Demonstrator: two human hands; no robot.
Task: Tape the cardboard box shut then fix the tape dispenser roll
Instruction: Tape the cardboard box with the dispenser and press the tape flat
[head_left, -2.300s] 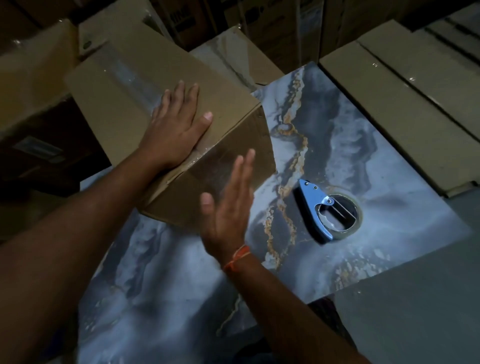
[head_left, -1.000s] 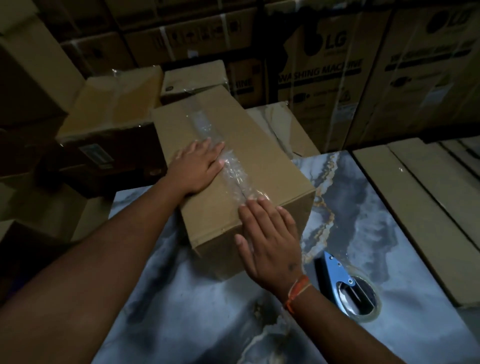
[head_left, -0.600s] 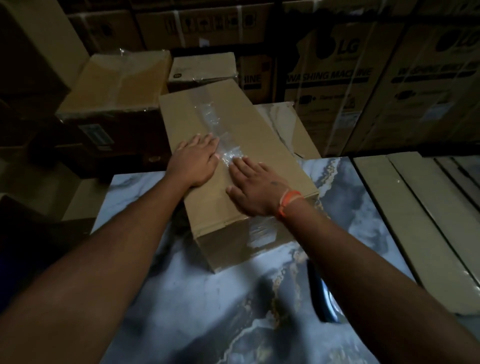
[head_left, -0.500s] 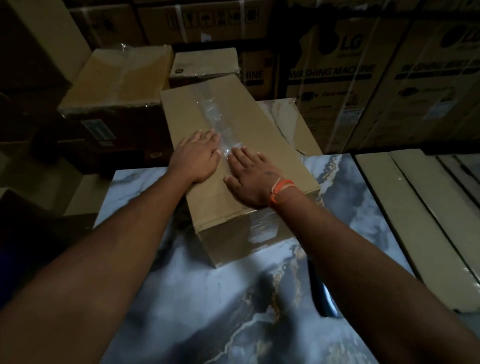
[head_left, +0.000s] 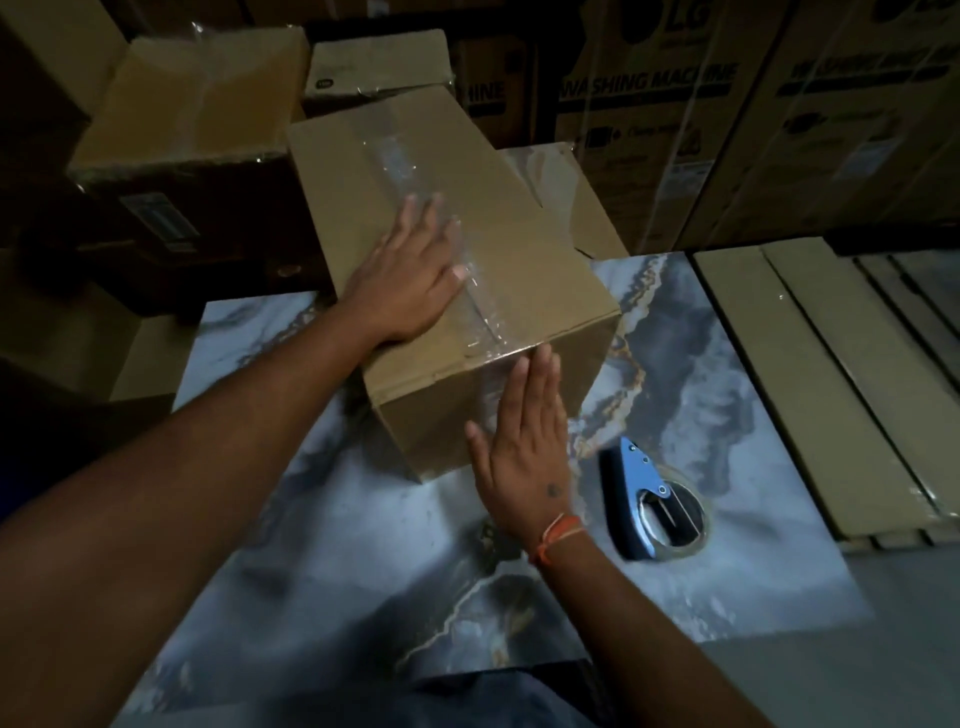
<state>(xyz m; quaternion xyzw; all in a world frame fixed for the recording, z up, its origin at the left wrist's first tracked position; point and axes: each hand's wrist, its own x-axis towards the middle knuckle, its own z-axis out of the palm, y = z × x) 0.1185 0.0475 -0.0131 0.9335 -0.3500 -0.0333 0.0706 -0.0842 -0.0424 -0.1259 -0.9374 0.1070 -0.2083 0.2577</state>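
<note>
A brown cardboard box (head_left: 524, 244) sits on the marbled table (head_left: 363, 540), its flaps closed. A strip of clear tape (head_left: 400, 166) runs along its top seam and down the near face. My left hand (head_left: 410, 280) lies flat on the box top beside the tape, fingers spread. My right hand (head_left: 524, 452) presses flat against the near side of the box, over the tape end. A blue tape dispenser (head_left: 636, 493) with its tape roll (head_left: 685, 512) lies on the table just right of my right hand, untouched.
Long flat cardboard packs (head_left: 831, 395) lie along the table's right side. Other cartons (head_left: 197, 104) stand behind and left of the box. Large washing machine boxes (head_left: 675, 104) fill the back. The table's near edge is close to my body.
My right hand slid off the box top and down onto its near face. My left hand shifted slightly along the tape. The dispenser, hidden under my forearm before, shows again.
</note>
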